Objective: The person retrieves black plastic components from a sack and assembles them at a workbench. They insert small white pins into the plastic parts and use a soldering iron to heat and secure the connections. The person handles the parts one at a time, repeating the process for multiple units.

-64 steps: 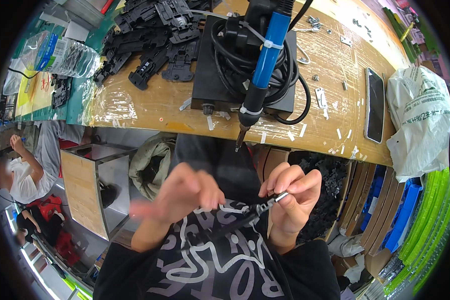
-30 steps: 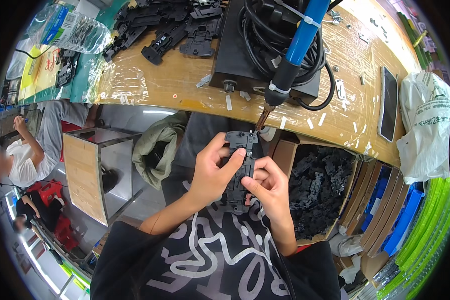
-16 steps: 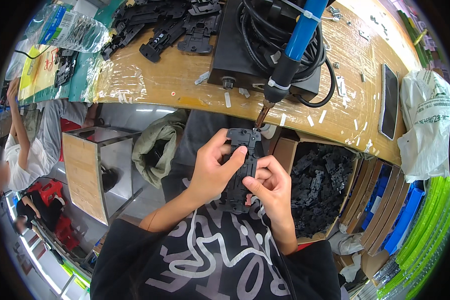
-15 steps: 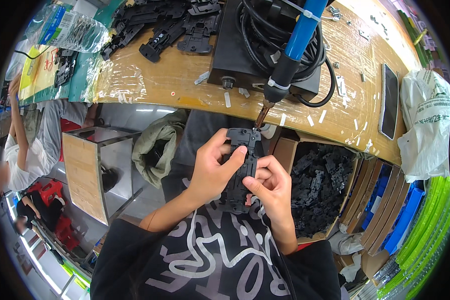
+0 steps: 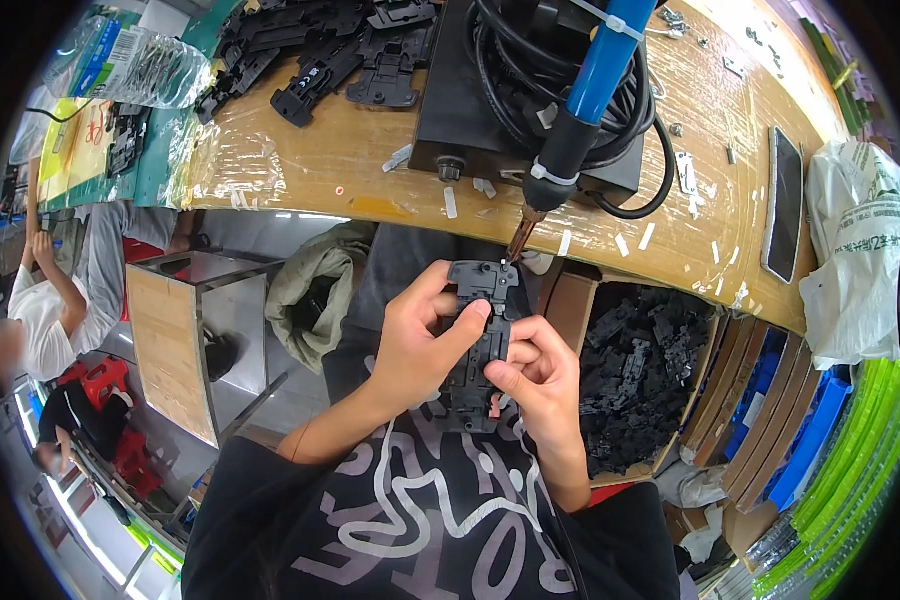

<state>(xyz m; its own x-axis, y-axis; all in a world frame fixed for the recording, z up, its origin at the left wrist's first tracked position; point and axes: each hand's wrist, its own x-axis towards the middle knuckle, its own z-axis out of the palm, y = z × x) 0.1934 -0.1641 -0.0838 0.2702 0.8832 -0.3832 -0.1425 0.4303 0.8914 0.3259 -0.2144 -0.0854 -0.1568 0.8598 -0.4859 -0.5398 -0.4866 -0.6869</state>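
Left hand and right hand both grasping black plastic bracket, thumbs on face. Blue-handled soldering iron: tip just beyond grip, at bracket's top corner; contact unclear.

Clear bottle: blue-green label, barcode. Right of bottle, black plastic part: small white marking, illegible. Below bottle, yellow sheet: red handwriting. Far right of bottle, white bag: green print. Lower right of bottle, black shirt: large pale lettering.
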